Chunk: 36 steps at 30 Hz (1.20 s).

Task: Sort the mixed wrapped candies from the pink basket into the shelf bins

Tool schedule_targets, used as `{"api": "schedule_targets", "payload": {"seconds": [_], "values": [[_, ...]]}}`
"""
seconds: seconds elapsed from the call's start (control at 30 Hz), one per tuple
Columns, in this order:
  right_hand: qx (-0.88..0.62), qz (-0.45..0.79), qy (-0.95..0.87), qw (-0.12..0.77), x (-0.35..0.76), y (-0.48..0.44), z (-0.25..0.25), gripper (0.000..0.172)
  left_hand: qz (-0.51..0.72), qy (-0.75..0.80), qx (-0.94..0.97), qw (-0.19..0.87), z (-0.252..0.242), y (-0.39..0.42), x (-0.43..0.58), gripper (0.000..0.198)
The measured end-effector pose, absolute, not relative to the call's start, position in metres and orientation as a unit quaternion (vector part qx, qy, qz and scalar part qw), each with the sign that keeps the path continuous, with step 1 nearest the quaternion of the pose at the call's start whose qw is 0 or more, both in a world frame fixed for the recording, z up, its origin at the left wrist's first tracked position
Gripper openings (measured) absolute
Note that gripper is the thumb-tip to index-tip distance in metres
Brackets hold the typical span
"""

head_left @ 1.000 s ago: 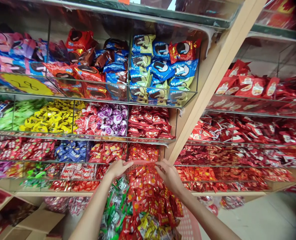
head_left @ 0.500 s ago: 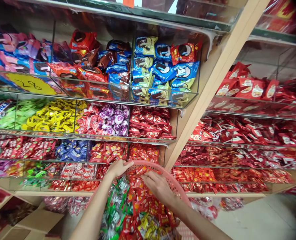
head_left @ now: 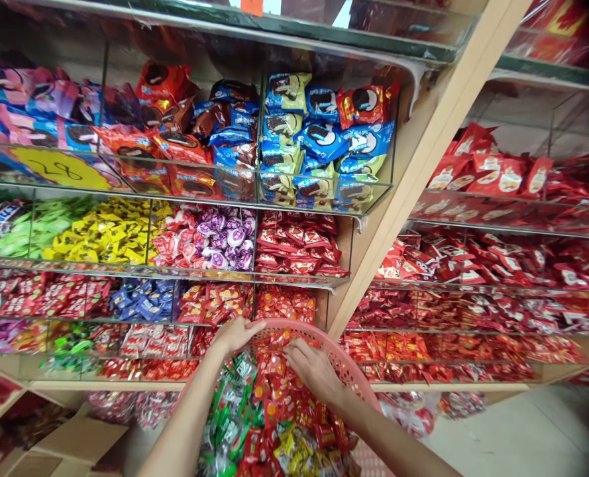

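My left hand (head_left: 235,336) is closed over the far left rim of a pink plastic basket (head_left: 356,371) with holes in its wall. Inside the basket lie red wrapped candies (head_left: 277,387), green and clear wrapped candies (head_left: 229,411) at the left, and yellow packets (head_left: 294,450) nearer to me. My right hand (head_left: 311,368) reaches over the right part of the basket. Its fingers are bent down onto the red wrapped candies, and the fingertips are partly hidden among them.
Shelves with clear dividers rise ahead, full of wrapped sweets and blue cookie packets (head_left: 324,139). A yellow price card (head_left: 63,167) reads 28. A wooden post (head_left: 398,192) slants between two shelf units. An open cardboard box (head_left: 75,437) stands at the lower left.
My right hand's fingers have curled in more, down onto the red candies. My left hand and the basket stay in place; the view shifts very slightly.
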State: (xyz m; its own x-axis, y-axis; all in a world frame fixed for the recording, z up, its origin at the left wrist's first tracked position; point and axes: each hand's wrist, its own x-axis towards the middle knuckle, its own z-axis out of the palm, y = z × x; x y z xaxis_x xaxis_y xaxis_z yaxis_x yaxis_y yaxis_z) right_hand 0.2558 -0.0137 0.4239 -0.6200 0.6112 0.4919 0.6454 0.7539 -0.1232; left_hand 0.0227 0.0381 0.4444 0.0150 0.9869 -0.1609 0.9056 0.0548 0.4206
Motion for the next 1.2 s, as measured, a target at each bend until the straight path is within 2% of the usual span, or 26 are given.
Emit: {"api": "schedule_targets", "payload": {"seconds": [1.2], "values": [[-0.381,-0.057,-0.875,0.293,0.2501,-0.0155,0.4181,0.017,0.107,0.697,0.674,0.219,0.4408,0.0396,0.0224,0.066]]}}
